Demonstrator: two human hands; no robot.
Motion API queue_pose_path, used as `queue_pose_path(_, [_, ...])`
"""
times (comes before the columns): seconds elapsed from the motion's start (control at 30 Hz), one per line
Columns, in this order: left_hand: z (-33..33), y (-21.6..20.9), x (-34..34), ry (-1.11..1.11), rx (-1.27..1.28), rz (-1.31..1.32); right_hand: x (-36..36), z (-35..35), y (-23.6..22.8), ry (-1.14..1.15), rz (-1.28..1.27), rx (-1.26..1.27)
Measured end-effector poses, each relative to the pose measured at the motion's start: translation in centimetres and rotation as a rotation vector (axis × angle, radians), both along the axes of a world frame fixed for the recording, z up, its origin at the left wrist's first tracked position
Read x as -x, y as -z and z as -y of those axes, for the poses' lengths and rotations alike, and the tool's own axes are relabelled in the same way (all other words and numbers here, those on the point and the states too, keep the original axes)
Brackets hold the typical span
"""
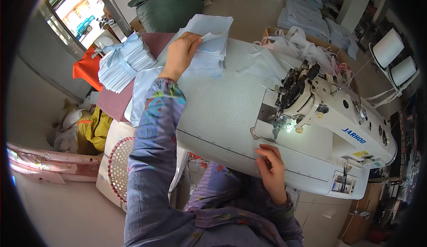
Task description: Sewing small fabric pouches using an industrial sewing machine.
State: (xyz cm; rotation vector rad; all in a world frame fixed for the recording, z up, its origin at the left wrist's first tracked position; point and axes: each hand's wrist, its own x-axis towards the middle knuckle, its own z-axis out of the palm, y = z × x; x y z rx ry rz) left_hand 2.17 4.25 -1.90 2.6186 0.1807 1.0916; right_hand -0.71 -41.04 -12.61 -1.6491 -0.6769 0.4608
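Note:
At the far side of the sewing table, my left hand (180,54) is closed on the edge of a pale blue fabric piece (212,37), whose corner curls up by the fingertips. This piece lies on a stack of similar fabric pieces (204,66). My right hand (272,171) rests at the table's near edge, fingers loosely bent and thumb apart, with nothing in it. Just beyond it stands a white sewing machine (338,118), its lamp lit at the needle; no cloth shows under the presser foot (276,132).
A tied bundle of white pieces (121,64) sits at the left, beside a folded pale blue cloth (141,93). White scraps and strips (298,46) heap behind the machine. Thread cones (388,47) stand at the right. A ruler strip (222,148) runs along the table's near edge.

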Motion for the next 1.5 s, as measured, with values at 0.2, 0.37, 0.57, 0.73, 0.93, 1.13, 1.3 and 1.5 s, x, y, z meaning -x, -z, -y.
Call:
queue_pose_path(0.2, [17.5,0.3,8.2,-0.047,-0.313,-0.007,0.3,-1.1,-1.4,0.036,-0.208,-0.11])
queue_pose_path(0.37, [26.5,6.6,14.8,0.161,-0.092,-0.233,-1.3,-0.8,-1.6,-0.045,-0.324,0.031])
queue_pose_path(0.57, [23.4,5.4,13.0,0.461,0.333,-0.506,-0.3,-0.2,0.3,0.015,0.068,0.222])
queue_pose_path(0.73, [18.0,8.8,3.5,0.295,0.15,-0.348,0.7,0.1,1.1,0.051,0.085,0.195])
queue_pose_path(0.93, [17.2,10.3,0.1,0.279,0.049,-0.446,0.8,-0.1,0.7,0.063,0.148,0.212])
queue_pose_path(1.13, [17.7,10.2,-0.3,0.328,0.336,-0.592,1.0,-0.1,1.1,0.095,0.157,0.191])
queue_pose_path(1.3, [17.4,10.9,-0.1,0.35,0.233,-0.498,1.3,-0.5,0.9,0.112,0.277,0.168])
queue_pose_path(1.5, [18.4,10.8,-0.1,0.263,0.1,-0.539,1.4,-0.5,1.2,0.114,0.287,0.177])
